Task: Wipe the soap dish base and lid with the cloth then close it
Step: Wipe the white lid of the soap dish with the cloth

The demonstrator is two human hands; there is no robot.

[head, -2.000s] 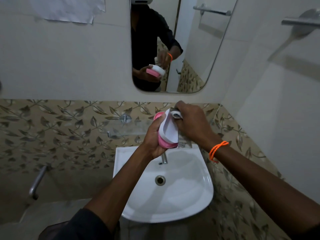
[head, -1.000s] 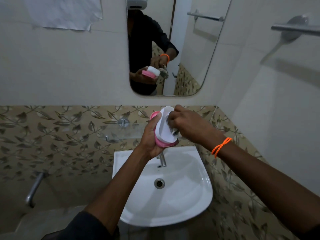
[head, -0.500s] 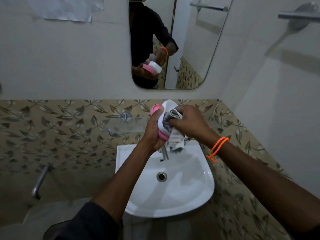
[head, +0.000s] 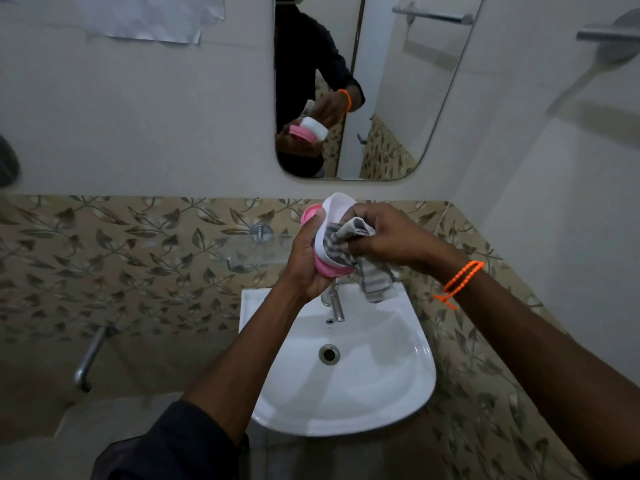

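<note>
My left hand grips the soap dish above the basin, tilted on its side with the open face toward my right hand. The pink part lies against my palm and the white part stands out from it. My right hand presses a grey striped cloth into the white part's hollow. The cloth's loose end hangs below my fingers, over the tap.
A white wash basin with a metal tap and drain sits right below my hands. Ahead is a wall mirror; below it a glass shelf. A pipe juts from the left wall. A towel bar is at upper right.
My right hand has brought the cloth from the dish's rim into the white part's hollow, and more of the cloth now hangs down. The dish stays in my left hand.
</note>
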